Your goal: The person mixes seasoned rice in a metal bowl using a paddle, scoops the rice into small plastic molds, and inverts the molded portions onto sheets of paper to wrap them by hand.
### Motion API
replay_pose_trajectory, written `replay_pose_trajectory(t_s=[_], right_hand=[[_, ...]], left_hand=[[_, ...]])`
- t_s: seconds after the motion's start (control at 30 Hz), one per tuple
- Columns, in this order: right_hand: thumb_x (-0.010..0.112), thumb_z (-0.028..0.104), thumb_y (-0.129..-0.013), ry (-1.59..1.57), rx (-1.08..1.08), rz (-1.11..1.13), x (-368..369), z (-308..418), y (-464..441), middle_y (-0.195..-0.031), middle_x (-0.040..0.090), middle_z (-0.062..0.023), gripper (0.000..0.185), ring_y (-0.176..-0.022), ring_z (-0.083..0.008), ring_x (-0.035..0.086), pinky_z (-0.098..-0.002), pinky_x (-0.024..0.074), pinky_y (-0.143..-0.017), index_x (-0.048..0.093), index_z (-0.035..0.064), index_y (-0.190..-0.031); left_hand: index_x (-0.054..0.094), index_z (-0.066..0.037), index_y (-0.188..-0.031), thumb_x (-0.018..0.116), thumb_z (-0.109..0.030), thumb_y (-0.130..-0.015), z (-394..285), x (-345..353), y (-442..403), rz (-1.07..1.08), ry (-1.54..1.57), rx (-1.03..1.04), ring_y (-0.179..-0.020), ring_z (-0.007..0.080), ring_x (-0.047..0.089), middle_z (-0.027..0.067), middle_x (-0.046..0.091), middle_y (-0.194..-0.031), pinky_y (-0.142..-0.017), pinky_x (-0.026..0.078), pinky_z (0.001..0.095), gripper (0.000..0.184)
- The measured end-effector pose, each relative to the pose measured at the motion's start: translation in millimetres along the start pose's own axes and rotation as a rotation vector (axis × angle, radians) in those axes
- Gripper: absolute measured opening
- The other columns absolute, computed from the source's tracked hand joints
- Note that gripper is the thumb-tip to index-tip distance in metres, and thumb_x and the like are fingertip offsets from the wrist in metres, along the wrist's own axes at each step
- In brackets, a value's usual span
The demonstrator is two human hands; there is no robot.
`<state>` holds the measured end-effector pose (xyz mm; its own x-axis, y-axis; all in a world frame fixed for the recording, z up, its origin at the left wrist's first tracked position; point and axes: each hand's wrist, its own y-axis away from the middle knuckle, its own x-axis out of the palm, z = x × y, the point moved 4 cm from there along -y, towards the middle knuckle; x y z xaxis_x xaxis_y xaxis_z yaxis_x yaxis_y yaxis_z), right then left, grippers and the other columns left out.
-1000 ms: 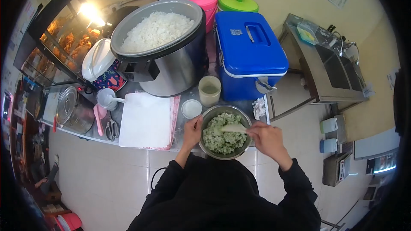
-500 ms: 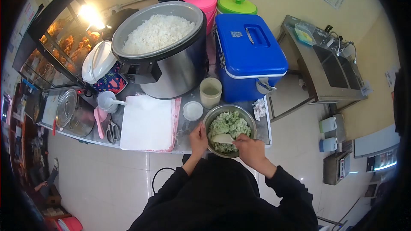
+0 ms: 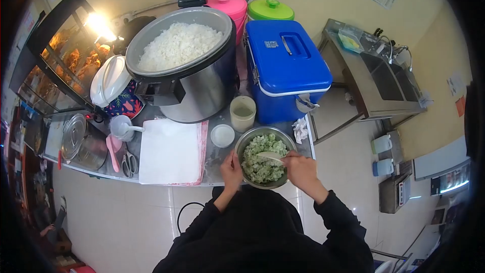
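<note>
Worktop (image 3: 214, 157) in a yellow-walled kitchen, head view: at its front edge, near the front right corner, a metal bowl (image 3: 290, 145) is holding green-tinted rice (image 3: 260, 166). The left hand (image 3: 232, 173) is clasping the bowl's left rim; the right hand (image 3: 301, 171) is gripping a pale paddle (image 3: 271, 156), whose blade is resting in the rice. Judging by colour, mixing is apparently well under way but unfinished: green is showing throughout, while paler clumps are standing out, seemingly left to blend. Toward the back edge, an open cooker (image 3: 202, 96) is holding white rice (image 3: 179, 45); a jar (image 3: 243, 115) and a small dish (image 3: 222, 135) are standing between cooker and bowl.
</note>
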<state>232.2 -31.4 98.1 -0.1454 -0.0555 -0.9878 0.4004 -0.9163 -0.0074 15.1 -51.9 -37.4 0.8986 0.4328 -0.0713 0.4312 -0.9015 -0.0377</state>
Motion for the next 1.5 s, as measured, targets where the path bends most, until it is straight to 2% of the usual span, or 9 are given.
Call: replay_pose_trajectory(t_s=[0.13,0.3,0.4,0.6,0.77,1.0,1.1,1.3,1.5], right_hand=[[0.062,0.012,-0.082,-0.062,0.117,-0.106,-53,-9,-6,-0.092,0.07,-0.0024,0.019,-0.073,-0.0288,0.069,-0.0428,0.054,-0.062,0.076,0.0178,-0.094],[0.064,0.014,-0.081,0.124,0.182,0.067,27,-35,-57,-0.09,0.068,-0.0059,0.022,-0.078,-0.0294,0.069,-0.0429,0.0538,-0.065,0.075,0.0209,-0.098],[0.065,0.017,-0.084,-0.213,-0.12,0.159,44,-36,-93,-0.093,0.067,-0.0038,0.02,-0.081,-0.0289,0.069,-0.0425,0.0535,-0.066,0.075,0.0231,-0.1],[0.063,0.013,-0.083,-0.21,-0.346,0.25,-2,-6,-48,-0.1,0.066,0.0013,0.024,-0.08,-0.0255,0.069,-0.0395,0.0536,-0.065,0.075,0.0233,-0.101],[0.061,0.008,-0.082,-0.062,-0.27,0.15,-2,-19,24,-0.1,0.066,0.0027,0.03,-0.074,-0.0227,0.068,-0.0367,0.0533,-0.061,0.075,0.0233,-0.103],[0.064,0.005,-0.078,-0.262,-0.132,0.023,-65,-34,5,-0.101,0.066,0.0041,0.033,-0.074,-0.0201,0.068,-0.0362,0.053,-0.061,0.075,0.0218,-0.104],[0.064,0.007,-0.079,-0.086,-0.207,0.176,-42,-25,8,-0.1,0.065,0.0033,0.029,-0.074,-0.0207,0.068,-0.0373,0.0527,-0.061,0.075,0.0209,-0.101],[0.061,0.007,-0.078,0.075,-0.171,0.015,30,-8,-18,-0.101,0.064,0.002,0.027,-0.071,-0.0231,0.068,-0.0384,0.0524,-0.06,0.075,0.0198,-0.097],[0.065,0.006,-0.072,-0.012,-0.203,-0.05,-32,-20,-29,-0.093,0.064,0.0039,0.028,-0.068,-0.0187,0.068,-0.0341,0.052,-0.058,0.076,0.0211,-0.093]], left_hand=[[0.06,0.01,-0.121,0.05,-0.013,-0.101,-3,-3,5,-0.004,0.015,0.006,-0.099,0.0218,0.066,0.0227,0.068,-0.11,-0.085,0.051,0.0317,0.032],[0.061,0.009,-0.12,0.049,-0.013,-0.101,-11,-2,10,-0.017,-0.04,0.147,-0.097,0.0256,0.067,0.0235,0.068,-0.108,-0.084,0.051,0.0333,0.032],[0.061,0.009,-0.119,0.048,-0.014,-0.101,-9,1,2,0.04,-0.029,0.117,-0.096,0.0269,0.067,0.0234,0.068,-0.107,-0.083,0.051,0.0337,0.031],[0.062,0.009,-0.118,0.049,-0.015,-0.102,2,2,-17,0.007,-0.036,0.007,-0.091,0.0199,0.066,0.0194,0.07,-0.103,-0.079,0.05,0.0313,0.032],[0.062,0.007,-0.121,0.051,-0.017,-0.102,-1,3,-32,0.005,-0.011,0.04,-0.086,0.0106,0.061,0.0128,0.071,-0.099,-0.076,0.05,0.0286,0.033],[0.062,0.006,-0.121,0.051,-0.018,-0.102,-13,1,-33,0.058,0.02,0.005,-0.085,0.0106,0.06,0.0106,0.07,-0.097,-0.076,0.05,0.0278,0.033],[0.061,0.006,-0.122,0.05,-0.018,-0.103,-13,-1,-34,0.08,-0.016,0.055,-0.087,0.0118,0.061,0.0126,0.071,-0.1,-0.077,0.05,0.0285,0.033],[0.061,0.007,-0.122,0.05,-0.017,-0.102,-9,1,-31,0.131,-0.029,0.101,-0.09,0.0147,0.063,0.0178,0.071,-0.103,-0.079,0.05,0.0292,0.033],[0.062,0.007,-0.121,0.051,-0.016,-0.101,-4,3,-27,0.087,-0.046,0.055,-0.093,0.0159,0.065,0.0193,0.071,-0.103,-0.082,0.05,0.0295,0.032]])
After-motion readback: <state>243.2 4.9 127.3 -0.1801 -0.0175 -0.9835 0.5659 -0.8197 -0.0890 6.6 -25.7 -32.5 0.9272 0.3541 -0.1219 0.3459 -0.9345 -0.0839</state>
